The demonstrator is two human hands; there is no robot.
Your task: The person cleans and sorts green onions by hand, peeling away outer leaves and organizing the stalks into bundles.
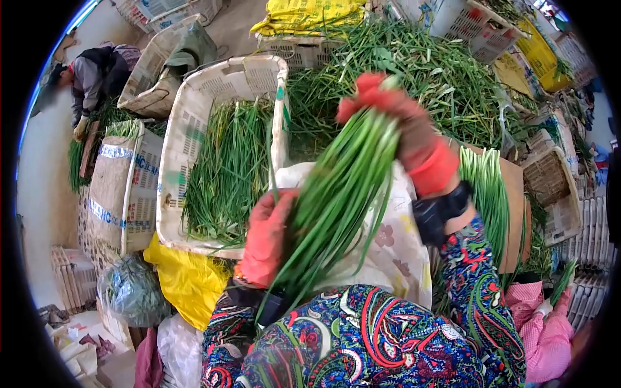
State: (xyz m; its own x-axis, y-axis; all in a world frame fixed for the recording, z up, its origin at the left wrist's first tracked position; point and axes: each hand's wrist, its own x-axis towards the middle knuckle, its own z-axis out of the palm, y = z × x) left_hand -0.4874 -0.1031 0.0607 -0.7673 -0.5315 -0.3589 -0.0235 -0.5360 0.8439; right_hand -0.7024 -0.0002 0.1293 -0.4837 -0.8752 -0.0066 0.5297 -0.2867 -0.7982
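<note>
My right hand point(407, 126), in a red glove and blurred by motion, is closed around the pale stem ends of a bunch of garlic chives point(343, 178). The long green leaves hang down and to the left, over my lap. Beside the bunch, on its left, my left hand point(266, 236) in a red glove has its fingers pinched together, with a single chive leaf point(274, 174) rising from between thumb and fingers. A white crate point(169, 194) left of my hands holds more chives point(226, 168). Trimmed chives point(485, 194) lie lined up on a brown board point(513, 213) at my right.
A large heap of loose chives point(414, 64) spreads ahead of me. Yellow sacks point(307, 14) lie behind it. A yellow bag point(187, 278) hangs below the crate. One person point(97, 77) bends over greens at far left; a pink sleeve point(546, 336) shows at lower right.
</note>
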